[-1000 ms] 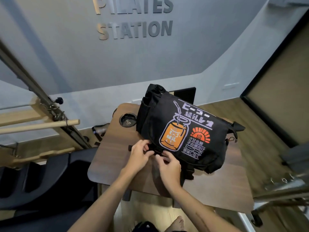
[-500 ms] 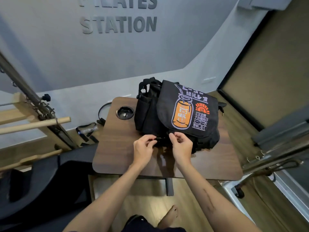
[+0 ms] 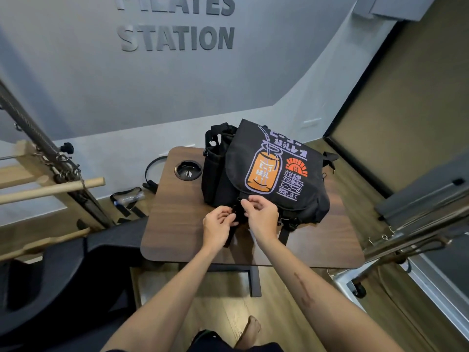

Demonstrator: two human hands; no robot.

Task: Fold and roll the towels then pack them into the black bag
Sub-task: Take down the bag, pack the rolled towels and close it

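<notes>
Bag: the black fabric messenger bag with an orange can print and pale lettering on its flap (image 3: 269, 174) sits on the dark wood-grain worktop with rounded corners (image 3: 177, 224), just beyond both hands, toward the far right part of the top
Bag axis: its long side runs left to right and slightly away from the hands on the right; the flap is closed over the front and slopes down toward the hands, with the print reading upright from the wearer's side
Buckle strap: a black webbing strap with a plastic buckle (image 3: 238, 214) hangs from the flap's near edge, between the two hands, its loose end trailing on the worktop toward the wearer
Left hand: the left hand (image 3: 218, 224) has its fingers curled in, pinching the lower piece of the buckle strap
Right hand: the right hand (image 3: 261, 214) pinches the upper piece with thumb and forefinger, right at the flap's near edge
Edges: the bag's right end lies close to the worktop's right edge; its back is near the far edge
Open room: bare worktop lies left of the left hand, up to a round black grommet hole (image 3: 188, 169), and nearer than both hands along the front edge
</notes>
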